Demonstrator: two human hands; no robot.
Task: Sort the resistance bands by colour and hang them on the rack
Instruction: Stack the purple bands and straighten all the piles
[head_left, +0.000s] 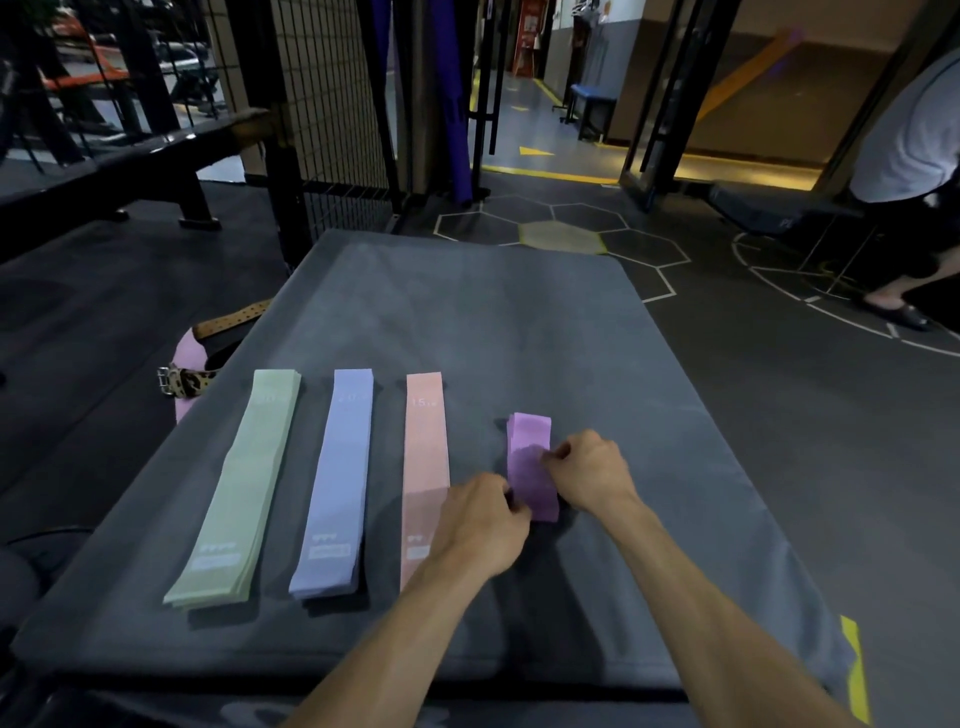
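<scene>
The purple bands (530, 467) lie in a short stack on the grey mat (519, 322), and both hands hold them. The left hand (480, 525) pinches the near left edge, and the right hand (589, 473) pinches the right edge, fingers curled. The hands hide part of the stack, so its near end is hard to see.

Left of the purple bands lies the pink stack (426, 467); the left arm covers its near end. Further left is the blue stack (340, 478), then the green stack (241, 488). All three lie flat and apart. Their white print is too blurry to read, except "15" on the pink one.

Beyond the green stack, a belt (187, 382) with spots peeks out past the mat's edge. Far to the right of the purple bands a person (914, 156) stands, cut off by the edge.
</scene>
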